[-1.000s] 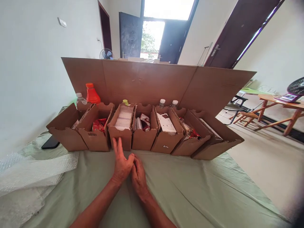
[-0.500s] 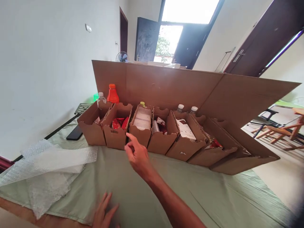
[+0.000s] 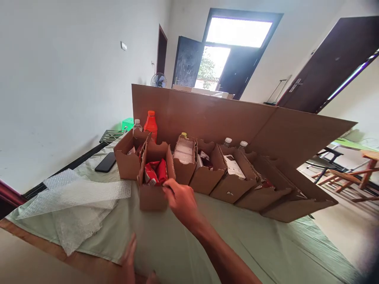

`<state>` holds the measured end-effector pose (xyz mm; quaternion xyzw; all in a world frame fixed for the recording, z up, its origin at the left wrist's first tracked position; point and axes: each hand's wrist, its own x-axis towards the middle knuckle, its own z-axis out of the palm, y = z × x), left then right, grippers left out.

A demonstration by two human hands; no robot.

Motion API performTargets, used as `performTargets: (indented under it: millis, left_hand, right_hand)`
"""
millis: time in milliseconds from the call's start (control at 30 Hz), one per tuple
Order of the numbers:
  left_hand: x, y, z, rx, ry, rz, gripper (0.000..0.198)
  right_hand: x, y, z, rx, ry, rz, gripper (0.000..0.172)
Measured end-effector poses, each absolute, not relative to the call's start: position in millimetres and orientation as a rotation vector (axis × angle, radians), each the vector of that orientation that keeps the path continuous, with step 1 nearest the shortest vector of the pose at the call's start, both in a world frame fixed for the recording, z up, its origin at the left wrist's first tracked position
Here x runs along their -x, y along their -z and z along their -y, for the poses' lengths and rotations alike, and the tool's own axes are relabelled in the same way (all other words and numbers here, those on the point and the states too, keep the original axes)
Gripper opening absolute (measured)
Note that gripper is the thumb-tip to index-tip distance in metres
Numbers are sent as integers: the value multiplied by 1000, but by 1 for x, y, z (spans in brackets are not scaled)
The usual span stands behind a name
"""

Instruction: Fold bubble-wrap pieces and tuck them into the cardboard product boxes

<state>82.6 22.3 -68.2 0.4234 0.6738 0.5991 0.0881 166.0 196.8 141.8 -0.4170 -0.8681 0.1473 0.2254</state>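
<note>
My right hand [image 3: 182,199] pinches the front right corner of a cardboard bin [image 3: 153,199]. Red shiny packets [image 3: 156,172] lie inside this bin, which stands forward of its neighbours. Low at the table's front edge is my left hand [image 3: 129,252], blurred, with its fingers apart and nothing in them. On one side of the pulled bin stands another cardboard bin [image 3: 126,167]; on the other, a bin [image 3: 184,170] holds a pale wrapped stack [image 3: 184,152]. Further right, several more bins [image 3: 231,192] stand in the row.
Sheets of bubble wrap [image 3: 79,203] and a black phone [image 3: 106,162] lie on the left of the green cloth [image 3: 207,236]. A tall cardboard panel [image 3: 207,114] rises behind the bins. An orange bottle [image 3: 151,123] and several clear bottles stand before it. Wooden chairs [image 3: 352,173] are at right.
My right hand has closed on the bin with the red packets and drawn it toward me, out of the row. The left hand has stayed low, and the view has shifted slightly.
</note>
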Motion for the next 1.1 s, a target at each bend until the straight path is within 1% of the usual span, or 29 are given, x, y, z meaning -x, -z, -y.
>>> performTargets:
  millis: [67,133,200,300,333,400,433,467,533,600,633,733,800,900,1000,1033,1100]
  left_hand:
    - [-82,65,-20,-1148,-1817,-1968,75]
    - [-82,57,-17,-1079,-1783,-1941,71]
    - [-83,45,-15,-1039,-1718,-1906,70]
    - [-88,25,-18,-1015,-1659,-1817,74]
    - [-91,21,-20,-1025,-1652,-1789,75]
    - [-95,18,-27,-1064,-1647,-1745,75]
    - [-96,18,-32,-1085,-1641,-1726,75]
    - [-96,20,-37,-1101,-1624,-1708,75]
    - [-95,25,-48,-1118,-1565,-1673,75]
    - [-94,27,-59,-1139,-1488,-1621,73]
    - [-95,26,-65,-1146,-1455,-1593,72]
    - [-106,16,-87,-1155,-1409,-1522,67]
    - [-118,7,-106,-1189,-1407,-1495,68]
    - [-130,0,-137,-1288,-1400,-1471,76]
    - [-123,6,-150,-1353,-1392,-1523,85]
    - [-117,9,-147,-1370,-1379,-1556,84]
    - [-104,17,-131,-1405,-1345,-1627,76]
  right_hand:
    - [-208,-139,-178,1072,-505,2315,20]
    - [-255,-139,-168,1047,-600,2221,21]
    - [-303,-141,-164,1103,-655,2132,22]
    - [-367,-140,-156,1204,-675,1922,21]
    - [-384,-136,-151,1209,-689,1846,29]
    - [-411,-121,-135,1170,-764,1749,55]
    - [-420,-110,-125,1140,-815,1740,64]
    - [-425,-97,-116,1117,-858,1753,69]
    - [-424,-69,-100,1114,-883,1805,72]
    - [-414,-43,-94,1176,-827,1840,72]
    - [-407,-34,-95,1220,-789,1849,69]
    - [-387,-24,-118,1318,-693,1834,52]
    - [-381,-27,-142,1326,-660,1789,45]
    - [-383,-32,-168,1386,-569,1723,44]
    - [-396,-29,-170,1608,-382,1800,46]
    - [-401,-27,-167,1677,-332,1863,45]
    - [-402,-23,-156,1680,-303,2025,40]
